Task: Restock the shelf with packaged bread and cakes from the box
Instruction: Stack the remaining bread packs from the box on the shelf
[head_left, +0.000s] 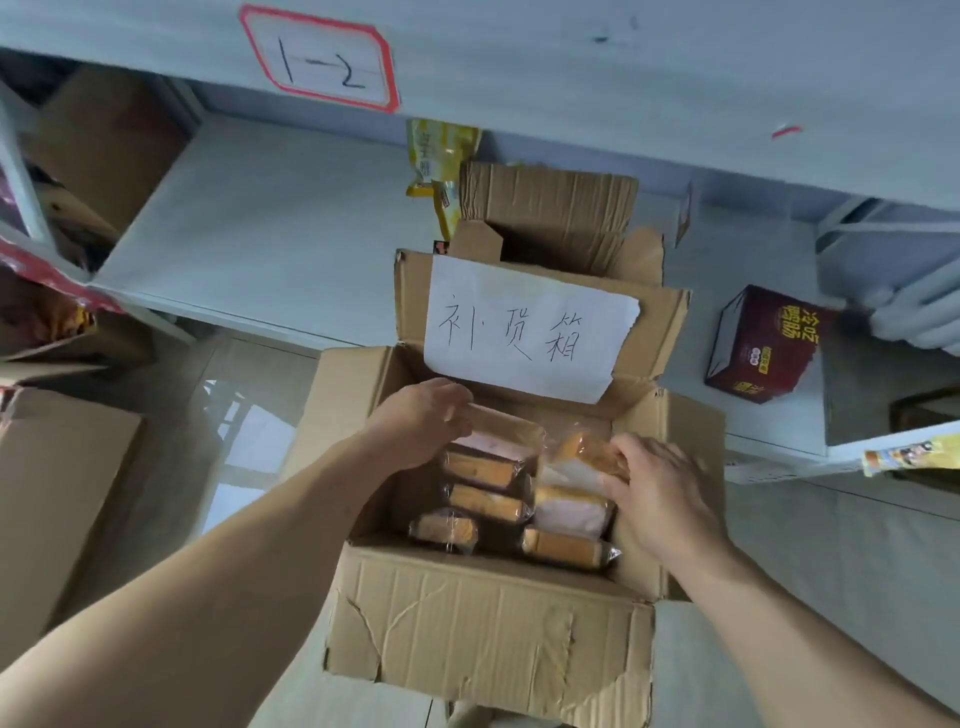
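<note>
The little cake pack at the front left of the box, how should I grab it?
Pinch the cake pack across its short sides, reaching straight down from above. It lies flat, nothing lies on top of it, and the box walls block any sideways reach.

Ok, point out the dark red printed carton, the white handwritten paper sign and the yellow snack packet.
dark red printed carton (763, 345), head view, front panel.
white handwritten paper sign (524, 327), head view, middle.
yellow snack packet (436, 156), head view, upper half.
</note>
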